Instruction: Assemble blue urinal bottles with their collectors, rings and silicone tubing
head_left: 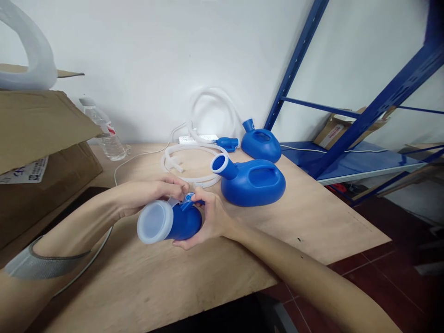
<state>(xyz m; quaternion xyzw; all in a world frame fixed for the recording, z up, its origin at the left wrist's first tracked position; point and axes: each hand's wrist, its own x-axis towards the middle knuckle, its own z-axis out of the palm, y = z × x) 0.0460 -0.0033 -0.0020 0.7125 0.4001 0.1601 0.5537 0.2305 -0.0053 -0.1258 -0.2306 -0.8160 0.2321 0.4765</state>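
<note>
My right hand (pixel 213 215) wraps round a blue urinal funnel (pixel 185 224) above the table. Its wide mouth faces left, covered by a translucent white cap (pixel 155 222). The fingers of my left hand (pixel 171 187) are closed at the top of the funnel, by the cap's strap and the small blue handle; exactly what they pinch is partly hidden. Behind my right hand a blue urinal bottle (pixel 255 185) lies on the table, its open neck pointing left. Clear tubing (pixel 169 157) is coiled beyond my hands.
A second blue urinal bottle (pixel 262 144), another blue funnel (pixel 227 143) and a white power strip (pixel 197 138) are near the wall. To the left stand a cardboard box (pixel 55 185) and a water bottle (pixel 104 129). Blue metal shelving (pixel 347 157) borders the table's right.
</note>
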